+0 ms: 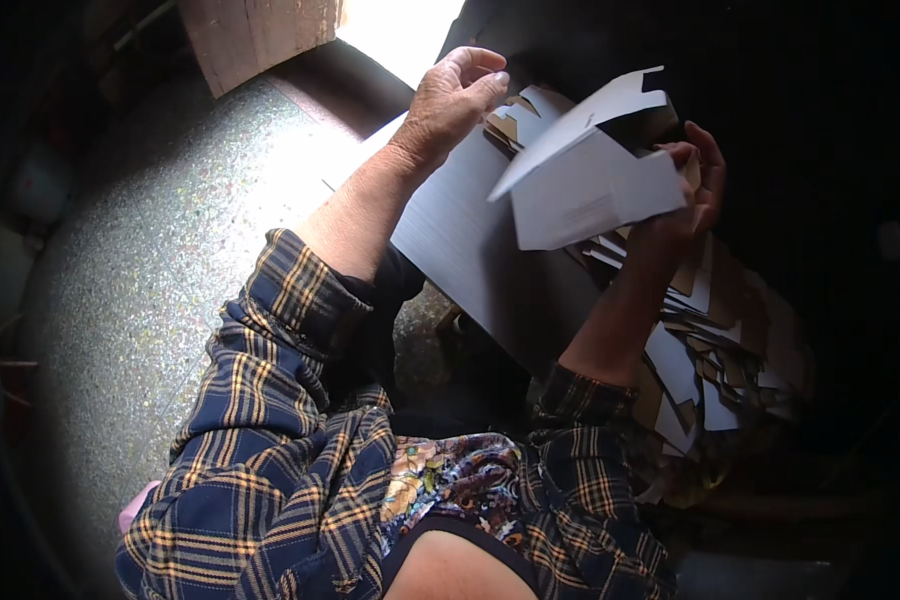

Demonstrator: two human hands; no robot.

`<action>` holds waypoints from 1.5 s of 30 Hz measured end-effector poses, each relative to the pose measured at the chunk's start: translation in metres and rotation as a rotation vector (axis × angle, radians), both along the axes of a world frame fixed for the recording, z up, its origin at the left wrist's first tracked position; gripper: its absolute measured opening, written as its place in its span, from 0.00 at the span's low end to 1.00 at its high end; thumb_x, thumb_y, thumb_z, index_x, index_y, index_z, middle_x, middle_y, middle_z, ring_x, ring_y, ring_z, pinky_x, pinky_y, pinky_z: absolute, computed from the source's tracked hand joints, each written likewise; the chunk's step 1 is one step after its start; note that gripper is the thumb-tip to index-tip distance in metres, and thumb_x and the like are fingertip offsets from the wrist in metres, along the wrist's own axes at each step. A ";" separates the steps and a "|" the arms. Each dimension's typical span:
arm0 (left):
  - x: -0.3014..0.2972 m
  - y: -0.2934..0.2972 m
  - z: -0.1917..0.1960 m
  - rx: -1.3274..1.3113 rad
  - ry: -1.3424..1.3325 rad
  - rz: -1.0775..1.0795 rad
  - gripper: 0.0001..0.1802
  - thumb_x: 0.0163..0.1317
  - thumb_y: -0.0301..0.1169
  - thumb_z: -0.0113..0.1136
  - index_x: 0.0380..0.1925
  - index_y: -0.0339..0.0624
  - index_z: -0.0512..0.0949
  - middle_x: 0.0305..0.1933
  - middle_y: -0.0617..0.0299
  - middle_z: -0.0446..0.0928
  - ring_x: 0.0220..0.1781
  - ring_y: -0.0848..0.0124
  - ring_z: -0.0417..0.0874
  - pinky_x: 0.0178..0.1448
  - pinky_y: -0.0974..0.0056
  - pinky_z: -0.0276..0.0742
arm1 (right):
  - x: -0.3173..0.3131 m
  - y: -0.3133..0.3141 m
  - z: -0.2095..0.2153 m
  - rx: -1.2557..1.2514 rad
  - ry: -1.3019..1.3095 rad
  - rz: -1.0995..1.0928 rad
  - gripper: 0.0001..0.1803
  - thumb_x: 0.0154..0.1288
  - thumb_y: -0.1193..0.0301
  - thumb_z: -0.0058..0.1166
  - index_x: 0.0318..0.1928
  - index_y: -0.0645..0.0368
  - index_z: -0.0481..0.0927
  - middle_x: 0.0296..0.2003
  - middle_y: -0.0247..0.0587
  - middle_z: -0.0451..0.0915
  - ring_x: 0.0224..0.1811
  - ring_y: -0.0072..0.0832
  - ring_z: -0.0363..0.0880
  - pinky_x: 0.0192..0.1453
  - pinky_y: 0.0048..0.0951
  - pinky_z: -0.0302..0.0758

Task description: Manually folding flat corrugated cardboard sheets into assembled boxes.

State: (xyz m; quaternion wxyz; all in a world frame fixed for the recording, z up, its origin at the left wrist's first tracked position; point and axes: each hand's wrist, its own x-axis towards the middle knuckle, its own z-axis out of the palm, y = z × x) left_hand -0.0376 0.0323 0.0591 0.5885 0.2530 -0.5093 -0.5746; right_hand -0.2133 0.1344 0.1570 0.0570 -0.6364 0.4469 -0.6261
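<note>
A partly folded white cardboard box (595, 185) with cut tabs and flaps is raised over the table, tilted, its far edge catching the light. My right hand (702, 190) grips it at its right end; some of those fingers are in shadow behind the card. To the left of the box, my left hand (462, 92) hovers over the table's far edge. Its fingers are loosely bent, with a gap between thumb and forefinger, and nothing shows in them. Beneath the box and along my right forearm lie stacked flat cardboard blanks (715, 385), white on one side and brown on the other.
The grey tabletop (460, 225) slants across in front of me, with more cardboard pieces (530, 115) at its far side. A brown wooden panel (260, 40) stands at the upper left by bright light. Speckled floor (150, 260) stretches to the left; the right side is very dark.
</note>
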 end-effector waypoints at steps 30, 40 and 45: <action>-0.004 0.009 0.006 -0.583 -0.327 0.110 0.25 0.61 0.19 0.50 0.60 0.42 0.70 0.61 0.50 0.71 0.63 0.62 0.73 0.67 0.62 0.68 | 0.010 -0.008 -0.033 0.093 0.114 -0.061 0.27 0.44 0.72 0.55 0.51 0.58 0.75 0.32 0.31 0.68 0.36 0.21 0.69 0.48 0.25 0.69; 0.007 0.004 0.000 -0.524 -0.382 -0.198 0.25 0.55 0.34 0.64 0.55 0.50 0.76 0.62 0.57 0.71 0.63 0.61 0.72 0.66 0.54 0.69 | 0.000 -0.010 -0.040 0.117 0.021 -0.056 0.26 0.45 0.75 0.56 0.50 0.59 0.75 0.31 0.29 0.68 0.35 0.18 0.68 0.46 0.21 0.68; 0.002 0.005 -0.006 -0.459 -0.563 -0.282 0.32 0.46 0.26 0.56 0.57 0.52 0.75 0.63 0.57 0.70 0.60 0.65 0.74 0.62 0.56 0.72 | 0.002 -0.007 -0.041 0.116 -0.043 -0.014 0.26 0.46 0.77 0.54 0.51 0.59 0.74 0.31 0.29 0.68 0.34 0.17 0.69 0.44 0.20 0.69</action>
